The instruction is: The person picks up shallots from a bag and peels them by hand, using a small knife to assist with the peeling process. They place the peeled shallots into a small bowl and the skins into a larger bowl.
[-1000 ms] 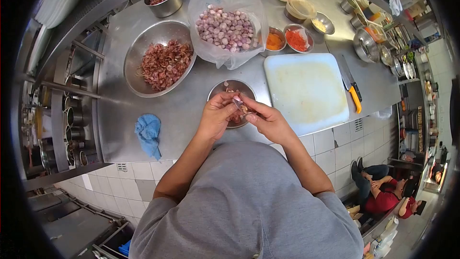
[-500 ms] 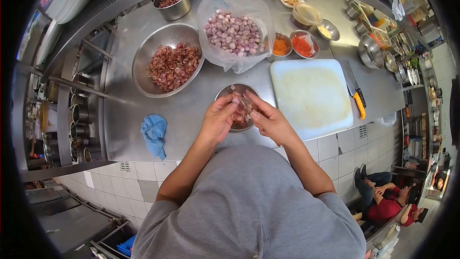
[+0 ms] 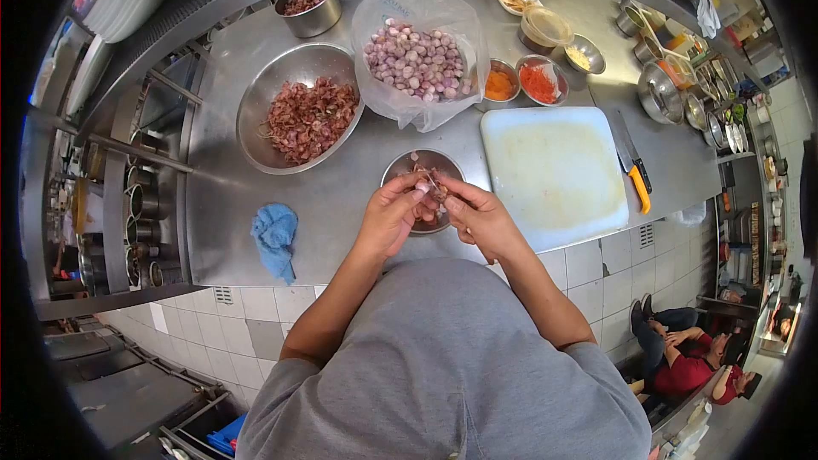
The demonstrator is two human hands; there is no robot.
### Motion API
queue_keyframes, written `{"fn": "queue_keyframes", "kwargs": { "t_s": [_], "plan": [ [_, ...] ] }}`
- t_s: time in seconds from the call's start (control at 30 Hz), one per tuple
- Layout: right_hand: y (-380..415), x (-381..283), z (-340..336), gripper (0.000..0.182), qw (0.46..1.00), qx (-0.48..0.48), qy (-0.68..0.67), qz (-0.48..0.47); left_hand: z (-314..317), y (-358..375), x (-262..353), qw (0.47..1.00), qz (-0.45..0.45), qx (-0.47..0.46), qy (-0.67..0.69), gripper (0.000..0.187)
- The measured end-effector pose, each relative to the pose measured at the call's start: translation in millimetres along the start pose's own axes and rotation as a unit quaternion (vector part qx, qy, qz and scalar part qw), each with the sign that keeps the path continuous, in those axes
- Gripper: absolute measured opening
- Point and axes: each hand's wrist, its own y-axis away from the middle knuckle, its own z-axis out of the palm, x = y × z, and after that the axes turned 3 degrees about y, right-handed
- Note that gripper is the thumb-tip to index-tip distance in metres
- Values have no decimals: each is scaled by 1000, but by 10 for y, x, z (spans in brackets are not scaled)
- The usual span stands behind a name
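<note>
Over a small steel bowl (image 3: 394,172), both of my hands meet fingertip to fingertip. My left hand (image 3: 389,218) is closed, pinching a small pale purple shallot (image 3: 422,187) between thumb and fingers. Opposite it, my right hand (image 3: 482,215) is closed with thumb and forefinger together beside the shallot. What those fingers hold is too small to make out, though a thin pale sliver shows there. Reddish bits and skins lie in the bowl below, partly hidden by my hands. Behind it, a plastic bag (image 3: 460,21) holds many peeled shallots (image 3: 415,60).
Left stands a large steel bowl (image 3: 256,89) of shallot skins, with a steel pot (image 3: 317,19) behind and a blue cloth (image 3: 274,240) nearer. Right are a white cutting board (image 3: 554,175), a yellow-handled knife (image 3: 637,183) and small bowls. A person (image 3: 686,375) sits at lower right.
My fingers have shifted slightly around the shallot, and the left forefinger now reaches further over it. Both hands stay above the small bowl.
</note>
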Motion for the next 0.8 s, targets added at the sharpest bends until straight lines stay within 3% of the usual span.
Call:
{"fn": "queue_keyframes", "kwargs": {
  "t_s": [0.17, 0.27, 0.43, 0.67, 0.73, 0.8],
  "plan": [
    [-74, 61, -48, 42, 998, 14, -56, 20, 5, 16, 21, 999, -2, 31, 28, 28],
    [-68, 69, -33, 47, 999, 22, -18, 29, 8, 17, 21, 998, 21, 64, 10, 26],
    [-15, 27, 27, 51, 988, -23, 144, -52, -65, 55, -4, 998, 34, 41, -16, 17],
    [-81, 81, 11, 43, 978, -4, 192, -85, 19, 118, 5, 997, 45, 42, -40, 18],
    [-79, 71, -11, 43, 999, -17, -24, 30, 58, 104, 34, 998, 26, 48, -7, 21],
    [-113, 83, -39, 46, 998, 0, -57, 35, 18, 83, 43, 998, 29, 50, 5, 22]
  ]
}}
